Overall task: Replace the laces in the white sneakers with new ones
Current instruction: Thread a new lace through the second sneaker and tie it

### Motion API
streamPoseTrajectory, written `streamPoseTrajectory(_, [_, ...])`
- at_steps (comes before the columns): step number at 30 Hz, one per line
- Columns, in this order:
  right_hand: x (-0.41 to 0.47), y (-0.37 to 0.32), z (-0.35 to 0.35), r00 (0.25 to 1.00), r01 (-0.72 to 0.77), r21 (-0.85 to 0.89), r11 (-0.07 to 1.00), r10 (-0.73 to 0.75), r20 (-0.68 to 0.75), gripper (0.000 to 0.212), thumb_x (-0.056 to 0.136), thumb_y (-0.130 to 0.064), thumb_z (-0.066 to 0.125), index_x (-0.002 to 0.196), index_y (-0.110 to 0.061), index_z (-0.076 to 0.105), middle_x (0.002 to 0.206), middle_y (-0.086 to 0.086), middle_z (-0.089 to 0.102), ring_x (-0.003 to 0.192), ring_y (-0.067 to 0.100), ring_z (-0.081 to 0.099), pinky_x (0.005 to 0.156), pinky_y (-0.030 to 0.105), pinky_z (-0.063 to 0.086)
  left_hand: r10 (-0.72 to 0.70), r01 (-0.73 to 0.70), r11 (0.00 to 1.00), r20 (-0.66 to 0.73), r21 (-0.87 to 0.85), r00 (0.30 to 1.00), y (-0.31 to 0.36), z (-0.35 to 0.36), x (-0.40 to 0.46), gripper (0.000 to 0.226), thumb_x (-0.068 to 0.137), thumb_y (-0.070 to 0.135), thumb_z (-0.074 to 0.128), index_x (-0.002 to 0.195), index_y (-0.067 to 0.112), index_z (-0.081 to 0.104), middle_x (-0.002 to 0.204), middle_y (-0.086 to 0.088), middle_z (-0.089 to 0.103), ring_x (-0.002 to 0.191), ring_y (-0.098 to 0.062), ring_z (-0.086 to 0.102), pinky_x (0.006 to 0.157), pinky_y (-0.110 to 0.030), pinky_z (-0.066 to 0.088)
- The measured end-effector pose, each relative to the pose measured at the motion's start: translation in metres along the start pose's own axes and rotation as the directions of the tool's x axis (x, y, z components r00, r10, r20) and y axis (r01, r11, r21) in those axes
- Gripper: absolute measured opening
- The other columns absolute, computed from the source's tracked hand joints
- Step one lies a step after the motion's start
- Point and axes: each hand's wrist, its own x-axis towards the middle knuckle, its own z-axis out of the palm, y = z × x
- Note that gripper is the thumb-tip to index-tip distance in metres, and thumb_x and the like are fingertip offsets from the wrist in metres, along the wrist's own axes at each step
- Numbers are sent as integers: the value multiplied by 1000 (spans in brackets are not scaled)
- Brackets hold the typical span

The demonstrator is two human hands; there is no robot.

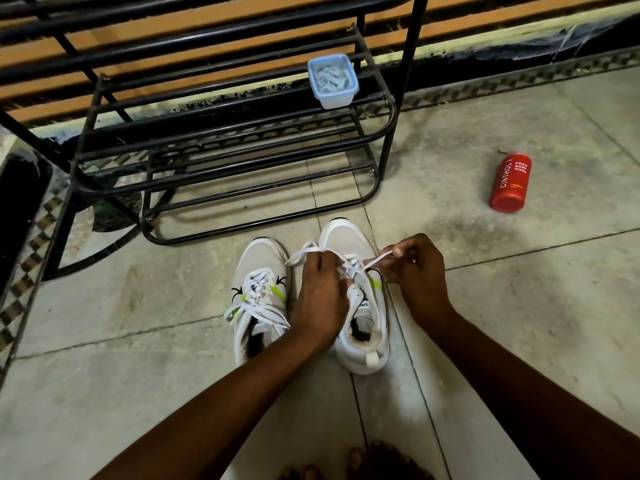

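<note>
Two white sneakers stand side by side on the tiled floor, toes pointing away from me. The left sneaker is laced, its white lace ends lying loose across its opening. The right sneaker sits under both hands. My left hand rests on its tongue area and holds a loop of white lace. My right hand pinches the other lace end just right of the eyelets. A pale blue plastic box with white pieces inside sits on the rack.
A black metal shoe rack stands just beyond the sneakers. A red body wash bottle lies on the floor to the right. Toes of my foot show at the bottom edge. A patterned tile border runs along the wall.
</note>
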Motion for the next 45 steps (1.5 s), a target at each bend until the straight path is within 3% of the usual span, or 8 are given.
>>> streamPoseTrajectory(19, [31, -38, 9, 959, -270, 259, 927, 234, 161, 22, 85, 2, 41, 71, -15, 43, 55, 4, 38, 43, 13, 27, 55, 28, 40, 30, -93, 870, 136, 485, 990, -6, 9, 12, 45, 102, 37, 50, 145, 24, 48, 162, 7, 34, 155, -21, 19, 115, -64, 11])
streamPoseTrajectory(22, [50, -53, -20, 980, 57, -67, 996, -43, 196, 25, 84, 6, 42, 75, -16, 50, 63, 0, 44, 50, 15, 36, 50, 22, 30, 42, -107, 860, 139, 499, 989, -5, 9, 13, 47, 101, 37, 50, 146, 23, 47, 160, 6, 36, 152, -19, 23, 114, -62, 15])
streamPoseTrajectory(27, [39, -44, -36, 663, 643, -694, 324, 218, 716, 6, 84, 0, 63, 83, -6, 65, 93, 13, 64, 91, 32, 64, 79, 40, 49, 37, -107, 863, 151, 493, 988, -5, 10, 13, 48, 101, 35, 50, 147, 22, 46, 160, 5, 36, 150, -17, 25, 113, -61, 16])
streamPoseTrajectory(32, [25, -47, -29, 834, 551, -580, 600, -420, 357, 22, 81, 16, 58, 77, -5, 64, 86, 8, 62, 86, 31, 54, 77, 40, 43, 46, -114, 860, 146, 497, 988, -6, 6, 11, 47, 99, 37, 53, 144, 24, 48, 158, 6, 37, 148, -17, 27, 113, -60, 17])
streamPoseTrajectory(34, [22, -48, -18, 974, 227, -111, 968, -226, 19, 25, 96, 7, 51, 77, -5, 60, 92, 8, 66, 94, 23, 63, 83, 33, 49, 41, -109, 865, 148, 490, 988, -5, 5, 12, 47, 99, 37, 54, 144, 24, 49, 158, 7, 37, 147, -17, 28, 112, -60, 17])
streamPoseTrajectory(36, [22, -46, -8, 975, -221, 440, 871, 200, 95, 27, 102, -2, 46, 77, 2, 56, 87, 11, 68, 76, 23, 69, 69, 31, 56, 32, -107, 865, 158, 490, 987, -3, 5, 12, 48, 98, 37, 55, 144, 24, 48, 158, 7, 36, 146, -17, 30, 112, -61, 18])
streamPoseTrajectory(39, [20, -36, -22, 963, -88, -88, 992, 107, 247, 21, 97, 0, 46, 77, 5, 47, 67, 4, 62, 46, 15, 45, 50, 25, 38, 26, -104, 857, 160, 504, 987, -2, 4, 13, 47, 98, 39, 54, 143, 25, 49, 158, 9, 35, 145, -17, 31, 111, -60, 19])
streamPoseTrajectory(45, [-2, -30, -19, 722, 608, -687, 398, 82, 687, 17, 88, -14, 53, 99, -13, 66, 94, 8, 69, 93, 28, 64, 80, 40, 51, 16, -102, 859, 173, 501, 985, -3, 2, 13, 50, 98, 39, 55, 145, 26, 47, 161, 8, 34, 145, -20, 33, 113, -61, 21])
